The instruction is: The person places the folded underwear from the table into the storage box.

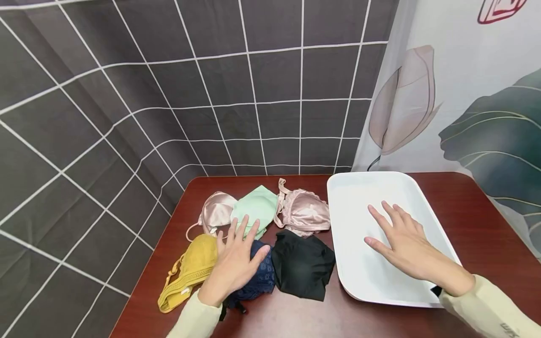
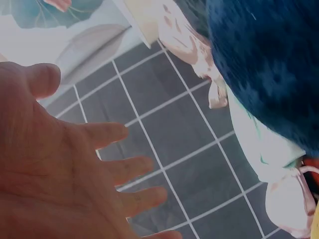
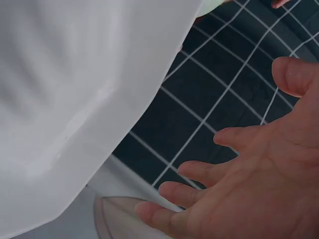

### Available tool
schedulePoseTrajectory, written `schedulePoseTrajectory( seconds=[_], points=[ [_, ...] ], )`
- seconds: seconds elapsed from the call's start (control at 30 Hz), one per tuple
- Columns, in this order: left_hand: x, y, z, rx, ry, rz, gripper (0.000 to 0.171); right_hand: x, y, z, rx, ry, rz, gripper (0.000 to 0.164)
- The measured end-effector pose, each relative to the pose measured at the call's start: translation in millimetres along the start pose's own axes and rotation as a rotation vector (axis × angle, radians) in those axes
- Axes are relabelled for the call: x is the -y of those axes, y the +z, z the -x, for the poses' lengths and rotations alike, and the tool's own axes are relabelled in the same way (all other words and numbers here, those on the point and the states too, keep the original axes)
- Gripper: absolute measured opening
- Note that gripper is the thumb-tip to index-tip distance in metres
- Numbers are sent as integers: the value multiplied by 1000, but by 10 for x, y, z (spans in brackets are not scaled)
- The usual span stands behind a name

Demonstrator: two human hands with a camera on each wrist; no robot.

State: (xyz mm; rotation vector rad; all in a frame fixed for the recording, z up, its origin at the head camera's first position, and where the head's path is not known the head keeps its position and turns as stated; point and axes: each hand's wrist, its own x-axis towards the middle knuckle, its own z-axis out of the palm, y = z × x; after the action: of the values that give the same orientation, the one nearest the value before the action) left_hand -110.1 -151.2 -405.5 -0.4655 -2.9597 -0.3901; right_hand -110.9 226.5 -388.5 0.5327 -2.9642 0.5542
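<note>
My left hand [image 1: 237, 263] hovers with fingers spread over a navy lace bra [image 1: 261, 276], partly hiding it; in the left wrist view the palm is bare beside the navy cup [image 2: 269, 64]. Around it lie a yellow bra [image 1: 194, 265], a pale pink satin bra [image 1: 217, 210], a mint green bra [image 1: 259, 206], a pink lace-trimmed bra [image 1: 305, 211] and a folded black garment [image 1: 302, 265]. Over the white tray [image 1: 355, 267] my right hand [image 1: 407, 246] is held flat, fingers straight, holding nothing. The right wrist view shows the tray wall [image 3: 134, 84] beside that palm.
Everything lies on a reddish-brown wooden table [image 1: 296, 319]. Behind and to the left hangs a dark grey curtain [image 1: 279, 75] with white grid lines. A white curtain [image 1: 465, 61] with leaf prints hangs at the right. A black cable [image 1: 374, 163] shows behind the tray.
</note>
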Motion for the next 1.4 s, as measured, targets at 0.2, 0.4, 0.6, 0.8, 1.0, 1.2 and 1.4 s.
schedulePoseTrajectory(
  seconds=[0.2,0.4,0.6,0.8,1.0,1.2,1.4],
  points=[
    [148,-56,9,3,-48,-19,66,-128,-27,28,8,41,-4,74],
    [313,-109,-11,-19,-72,16,65,-263,-58,73,25,90,-2,75],
    [480,-185,-29,-10,-126,28,65,-418,-72,120,43,133,-9,77],
    [700,-288,-96,63,-176,67,65,-608,-95,169,49,157,-26,77],
    [1008,-383,-254,126,-207,129,65,-768,-129,225,52,192,-36,75],
    [1298,-410,-386,151,-213,205,59,-903,-162,239,92,226,-51,69],
    [1473,-418,-517,162,-192,246,52,-1057,-177,214,118,245,-116,63]
  ],
)
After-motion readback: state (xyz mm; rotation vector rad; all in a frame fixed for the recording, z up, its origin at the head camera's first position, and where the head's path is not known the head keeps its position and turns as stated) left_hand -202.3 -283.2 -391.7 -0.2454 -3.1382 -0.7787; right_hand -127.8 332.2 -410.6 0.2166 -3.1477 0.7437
